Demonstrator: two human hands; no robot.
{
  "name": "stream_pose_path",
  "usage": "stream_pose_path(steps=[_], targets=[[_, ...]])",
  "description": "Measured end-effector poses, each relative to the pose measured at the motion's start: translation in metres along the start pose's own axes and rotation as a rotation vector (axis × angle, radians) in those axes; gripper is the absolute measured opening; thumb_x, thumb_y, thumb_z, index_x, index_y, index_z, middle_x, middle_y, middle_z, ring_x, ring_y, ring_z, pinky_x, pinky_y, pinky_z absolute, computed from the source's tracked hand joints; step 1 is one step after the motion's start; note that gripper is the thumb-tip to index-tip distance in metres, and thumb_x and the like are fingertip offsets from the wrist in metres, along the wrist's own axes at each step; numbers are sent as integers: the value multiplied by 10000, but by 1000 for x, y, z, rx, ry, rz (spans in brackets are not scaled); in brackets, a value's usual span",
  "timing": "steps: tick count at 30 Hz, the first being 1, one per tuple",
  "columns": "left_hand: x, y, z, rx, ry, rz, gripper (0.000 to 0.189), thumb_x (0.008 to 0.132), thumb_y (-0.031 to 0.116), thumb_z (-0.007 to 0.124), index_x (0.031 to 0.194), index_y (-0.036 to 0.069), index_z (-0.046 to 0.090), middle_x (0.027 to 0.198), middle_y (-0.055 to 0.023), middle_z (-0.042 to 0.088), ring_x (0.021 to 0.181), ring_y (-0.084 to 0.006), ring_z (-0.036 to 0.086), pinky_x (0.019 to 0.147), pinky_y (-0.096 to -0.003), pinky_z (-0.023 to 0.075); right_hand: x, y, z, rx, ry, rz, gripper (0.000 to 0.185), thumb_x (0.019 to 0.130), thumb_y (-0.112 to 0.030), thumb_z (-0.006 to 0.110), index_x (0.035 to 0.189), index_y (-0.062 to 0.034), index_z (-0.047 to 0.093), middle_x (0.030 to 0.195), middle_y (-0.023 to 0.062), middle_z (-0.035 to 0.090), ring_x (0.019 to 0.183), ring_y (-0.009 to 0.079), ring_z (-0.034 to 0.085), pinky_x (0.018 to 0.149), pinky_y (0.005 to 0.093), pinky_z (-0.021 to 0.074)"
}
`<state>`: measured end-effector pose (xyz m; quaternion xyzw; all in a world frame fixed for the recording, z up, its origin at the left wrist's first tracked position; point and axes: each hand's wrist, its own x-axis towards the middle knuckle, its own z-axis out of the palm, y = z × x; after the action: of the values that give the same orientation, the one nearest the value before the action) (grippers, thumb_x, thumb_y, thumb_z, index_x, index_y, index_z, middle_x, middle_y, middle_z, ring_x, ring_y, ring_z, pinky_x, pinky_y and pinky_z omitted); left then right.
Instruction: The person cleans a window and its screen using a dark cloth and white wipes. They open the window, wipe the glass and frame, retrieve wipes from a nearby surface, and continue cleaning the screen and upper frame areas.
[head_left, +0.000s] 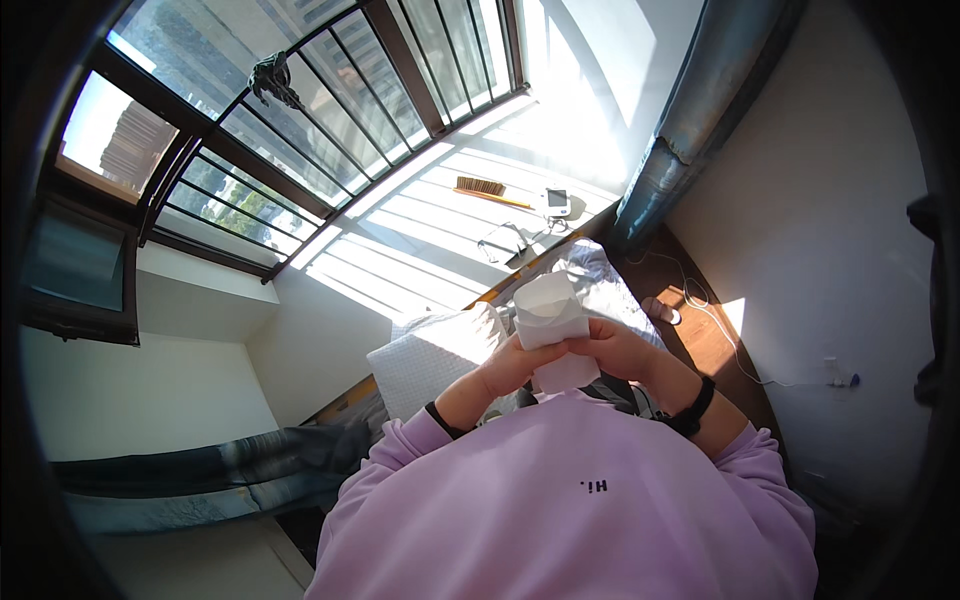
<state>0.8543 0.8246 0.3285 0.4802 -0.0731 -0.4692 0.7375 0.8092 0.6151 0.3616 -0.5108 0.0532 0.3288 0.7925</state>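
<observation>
In front of my chest, both hands hold a white folded sheet (553, 307), either paper or thin cloth. Its upper end curls over into a loose loop, and its lower end hangs below my fingers. My left hand (517, 366) pinches it from the left side. From the right, my right hand (619, 349) grips the same sheet, and the thumbs almost meet across its front. Behind the sheet lie a pale checked pillow (427, 371) and rumpled light bedding (592, 281).
On the sunlit windowsill (420, 225) lie a bristle brush (484, 187), a small white device with a screen (557, 201) and what seem to be glasses (504, 241). A white cable (724, 337) trails over the floor near a slipper (661, 310). A curtain (652, 172) hangs right of the sill.
</observation>
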Motion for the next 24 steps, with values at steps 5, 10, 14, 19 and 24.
stream_pose_path(steps=[5, 10, 14, 19, 24], targets=[[23, 24, -47, -106, 299, 9, 460, 1003, 306, 593, 1373, 43, 518, 1270, -82, 603, 1155, -208, 585, 982, -358, 483, 79, -53, -32, -192, -347, 69, 548, 994, -183, 596, 1498, -101, 396, 1329, 37, 574, 1200, 122, 538, 1015, 307, 441], [41, 86, -90, -133, 592, 162, 450, 1015, 275, 567, 1375, 15, 500, 1290, -111, 591, 1160, -233, 590, 974, -365, 497, 166, -128, -67, -228, -567, 51, 623, 980, -160, 615, 1539, -149, 338, 1383, 98, 563, 1229, 160, 544, 1033, 328, 443], [36, 120, -128, -176, 950, 359, 374, 1007, 215, 566, 1285, -34, 538, 1053, -112, 662, 921, -226, 665, 823, -354, 546, 239, -166, -105, -441, -375, 91, 532, 987, -189, 615, 1480, -135, 425, 1324, 103, 611, 1155, 161, 599, 998, 326, 475], [-9, 91, -158, -260, 1363, 360, 348, 993, 260, 577, 1184, -31, 566, 836, -94, 612, 613, -204, 598, 605, -368, 537, 312, -166, -155, -646, -225, 197, 419, 963, -183, 644, 1353, -68, 542, 1218, 105, 663, 1055, 146, 638, 902, 291, 522], [-41, 66, -182, -531, 1565, 365, 376, 932, 298, 670, 1135, -6, 582, 798, -72, 593, 580, -169, 566, 524, -338, 510, 374, -163, -174, -742, -193, 126, 368, 937, -173, 666, 1280, -50, 608, 1125, 83, 695, 1031, 150, 654, 878, 294, 523]])
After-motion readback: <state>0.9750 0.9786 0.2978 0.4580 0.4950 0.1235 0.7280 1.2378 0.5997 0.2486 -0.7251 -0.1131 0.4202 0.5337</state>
